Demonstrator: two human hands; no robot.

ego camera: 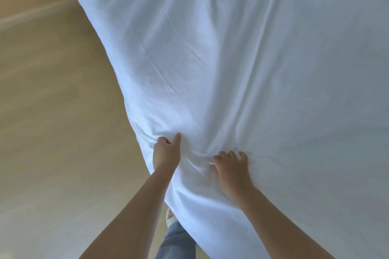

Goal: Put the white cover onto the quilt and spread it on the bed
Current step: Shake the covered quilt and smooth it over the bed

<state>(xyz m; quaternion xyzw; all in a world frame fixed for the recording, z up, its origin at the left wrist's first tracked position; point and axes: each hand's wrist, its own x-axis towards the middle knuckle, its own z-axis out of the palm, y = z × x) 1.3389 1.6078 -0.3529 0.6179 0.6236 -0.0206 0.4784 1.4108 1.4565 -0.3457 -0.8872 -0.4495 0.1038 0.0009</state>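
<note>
white cover (252,69) | wrinkled, spread wide | creases bunched at near edge

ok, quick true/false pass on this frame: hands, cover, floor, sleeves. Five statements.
1. The left hand and the right hand both grip the white cover. True.
2. The white cover is smooth, with no creases. False: folds fan out from where the hands grip it.
3. Bare floor shows to the left of the cover. True.
4. Long sleeves reach the wrists. False: both forearms are bare.
5. The right hand lies flat with straight fingers. False: its fingers are curled into the fabric.
</note>
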